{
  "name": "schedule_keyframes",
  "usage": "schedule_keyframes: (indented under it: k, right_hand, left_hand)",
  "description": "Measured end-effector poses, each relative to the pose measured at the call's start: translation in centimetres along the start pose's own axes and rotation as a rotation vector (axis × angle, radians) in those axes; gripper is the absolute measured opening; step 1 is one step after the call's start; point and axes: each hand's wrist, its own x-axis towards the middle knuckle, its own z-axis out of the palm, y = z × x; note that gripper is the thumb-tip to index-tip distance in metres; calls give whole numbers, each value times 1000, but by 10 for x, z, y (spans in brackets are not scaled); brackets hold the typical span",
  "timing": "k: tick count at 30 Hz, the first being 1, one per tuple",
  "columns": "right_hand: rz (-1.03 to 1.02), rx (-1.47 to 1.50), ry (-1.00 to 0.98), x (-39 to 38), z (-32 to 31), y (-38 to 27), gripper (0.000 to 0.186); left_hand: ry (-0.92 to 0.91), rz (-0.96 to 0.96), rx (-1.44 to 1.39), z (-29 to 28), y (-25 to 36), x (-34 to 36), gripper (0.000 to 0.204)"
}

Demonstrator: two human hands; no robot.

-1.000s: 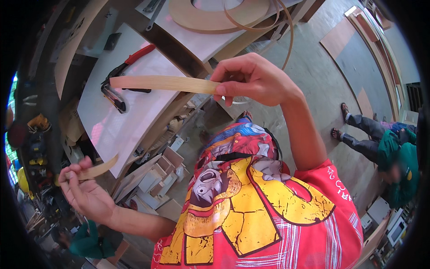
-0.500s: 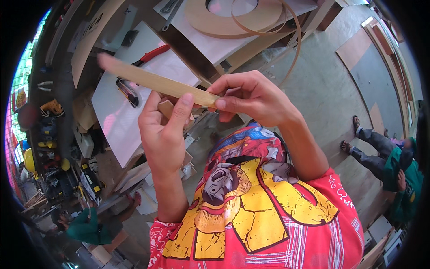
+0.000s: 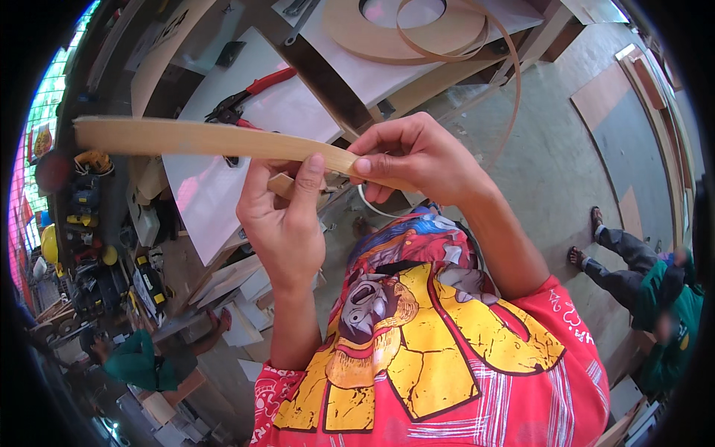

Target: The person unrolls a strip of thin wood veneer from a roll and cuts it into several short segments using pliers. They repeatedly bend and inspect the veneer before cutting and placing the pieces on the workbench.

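A wood-coloured strip of edge banding (image 3: pixel 186 138) stretches across in front of me, its long end reaching out to the left and curving slightly. My left hand (image 3: pixel 281 238) holds it between thumb and fingers near the middle of the view. A small wood-coloured piece (image 3: pixel 281 185) shows under the left thumb, mostly covered by the fingers. Close beside it, my right hand (image 3: pixel 428 164) pinches the strip between thumb and forefinger. The strip bends down behind the right fingers, and a thin pale loop (image 3: pixel 372 208) shows below them.
Red-handled pliers (image 3: pixel 269 80) lie on the white board (image 3: pixel 201 201). Beyond is a roll of edge banding (image 3: pixel 339 33), with a wrench (image 3: pixel 302 22) nearby. Workers in green stand at lower left (image 3: pixel 141 361) and far right (image 3: pixel 670 298). Power tools (image 3: pixel 86 197) line the left side.
The strip's free left end has swung down and lengthened leftward, now covering most of the utility knife. A pale loop has appeared below my right hand. Both hands have shifted only slightly.
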Motion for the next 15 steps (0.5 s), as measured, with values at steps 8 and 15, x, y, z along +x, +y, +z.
schedule_keyframes:
  k: [8,15]
  right_hand:
    - [-160,244,-280,13,-10,15,23]
    - [-103,-52,-111,4,0,-5,24]
  left_hand:
    - [-290,-488,-830,-16,-19,12,17]
    - [-42,-259,-587,-8,-8,1,17]
